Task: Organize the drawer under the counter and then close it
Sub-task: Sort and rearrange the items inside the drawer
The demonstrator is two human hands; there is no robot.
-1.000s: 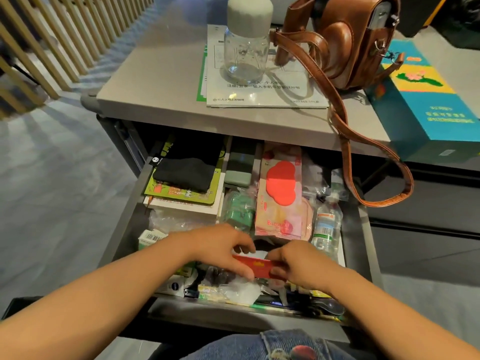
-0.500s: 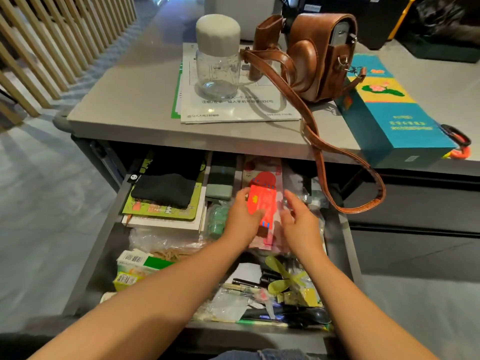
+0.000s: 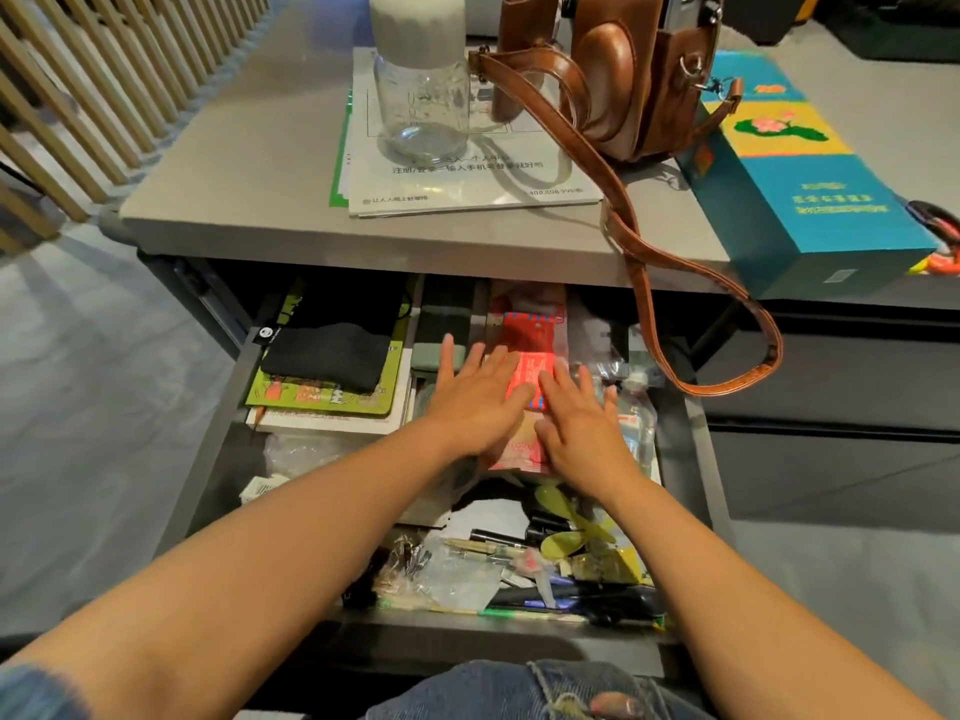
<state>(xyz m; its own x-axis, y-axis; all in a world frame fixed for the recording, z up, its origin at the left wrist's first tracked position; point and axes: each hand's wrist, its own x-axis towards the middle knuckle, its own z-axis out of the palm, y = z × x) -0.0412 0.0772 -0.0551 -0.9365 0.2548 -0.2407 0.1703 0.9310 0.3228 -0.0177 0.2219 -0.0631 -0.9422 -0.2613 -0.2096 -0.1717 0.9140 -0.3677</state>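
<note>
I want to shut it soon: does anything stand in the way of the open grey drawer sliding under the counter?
Yes. The left hand and right hand lie flat on a red packet inside the grey metal drawer, and the brown leather bag strap hangs off the counter by its right rim.

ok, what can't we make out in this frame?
Head view only:
Print on the red packet: mostly covered by the left hand and right hand.
Back of the drawer: hidden beneath the counter.
Cap of the bottle: cut by the top edge.
Top of the bag: cut by the top edge.
Small items at the front: too jumbled and blurred to name.
</note>
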